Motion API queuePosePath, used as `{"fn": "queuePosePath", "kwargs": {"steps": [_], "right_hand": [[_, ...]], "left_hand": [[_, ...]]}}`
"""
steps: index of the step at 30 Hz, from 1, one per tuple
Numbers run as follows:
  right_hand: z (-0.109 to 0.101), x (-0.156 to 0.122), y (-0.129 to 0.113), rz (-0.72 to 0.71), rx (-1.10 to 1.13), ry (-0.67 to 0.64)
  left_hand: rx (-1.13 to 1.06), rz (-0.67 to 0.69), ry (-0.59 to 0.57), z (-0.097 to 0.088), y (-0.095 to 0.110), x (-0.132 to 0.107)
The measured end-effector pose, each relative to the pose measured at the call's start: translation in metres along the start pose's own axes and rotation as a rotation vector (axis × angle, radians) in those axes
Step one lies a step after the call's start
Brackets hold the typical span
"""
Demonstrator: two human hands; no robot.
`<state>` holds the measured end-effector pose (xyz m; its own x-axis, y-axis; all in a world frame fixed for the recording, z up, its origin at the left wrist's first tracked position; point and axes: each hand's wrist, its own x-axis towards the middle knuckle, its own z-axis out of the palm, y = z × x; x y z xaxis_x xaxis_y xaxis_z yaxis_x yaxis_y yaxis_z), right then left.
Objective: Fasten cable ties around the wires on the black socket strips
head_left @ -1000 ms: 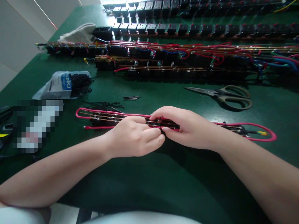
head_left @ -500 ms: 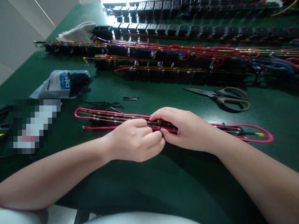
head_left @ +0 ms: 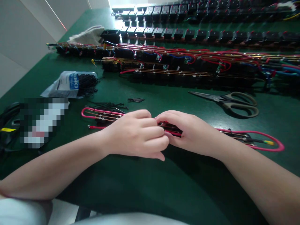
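A narrow black strip [head_left: 172, 127] with copper-coloured rods lies crosswise before me, and a red cable [head_left: 267, 135] runs along both its sides. My right hand [head_left: 191, 132] grips the strip and cable near the middle, thumb on the near side and fingers on the far side. Against its fingertips, my left hand [head_left: 138, 134] is closed over the strip with knuckles up. Whatever its curled fingers hold is hidden beneath them. Loose black cable ties [head_left: 113, 105] lie behind the strip's left part, with a small group of short black pieces [head_left: 136, 100] beside them.
Scissors [head_left: 225, 101] lie behind my right hand. An opened bag of cable ties [head_left: 70, 83] is at the left, near a pixelated blurred item [head_left: 44, 123] and black tools with yellow marking [head_left: 9, 125]. Long wired assemblies [head_left: 178, 59] and rows of black blocks [head_left: 201, 35] span the back.
My left hand has moved up over the strip, its knuckles higher and a fingertip now jutting out at the near side. The right hand keeps its grip. The whole view has shifted slightly.
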<state>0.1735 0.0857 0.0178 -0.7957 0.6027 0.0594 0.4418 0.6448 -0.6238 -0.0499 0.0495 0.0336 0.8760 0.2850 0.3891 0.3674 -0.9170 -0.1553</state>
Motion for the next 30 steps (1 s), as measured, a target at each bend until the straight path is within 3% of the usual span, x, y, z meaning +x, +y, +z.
{"fn": "queuePosePath", "kwargs": {"steps": [2, 5, 9, 13, 21, 30], "right_hand": [[0.0, 0.0, 0.0, 0.001, -0.009, -0.006], [-0.001, 0.0, -0.001, 0.008, -0.025, -0.009], [-0.001, 0.0, -0.002, 0.024, -0.032, -0.005], [0.0, 0.001, -0.003, 0.022, -0.045, -0.007], [0.002, 0.003, -0.006, 0.028, -0.114, 0.002], [0.004, 0.005, -0.003, 0.034, -0.137, 0.0]], "left_hand": [[-0.014, -0.164, -0.054, -0.012, -0.009, -0.001], [-0.009, -0.333, -0.224, -0.024, -0.017, -0.002], [-0.004, -0.397, -0.392, -0.025, -0.017, -0.004], [0.003, -0.424, -0.479, -0.022, -0.014, -0.003], [-0.007, -0.493, -0.568, -0.021, -0.014, 0.001], [0.043, -0.427, -0.549, -0.017, -0.011, -0.001]]}}
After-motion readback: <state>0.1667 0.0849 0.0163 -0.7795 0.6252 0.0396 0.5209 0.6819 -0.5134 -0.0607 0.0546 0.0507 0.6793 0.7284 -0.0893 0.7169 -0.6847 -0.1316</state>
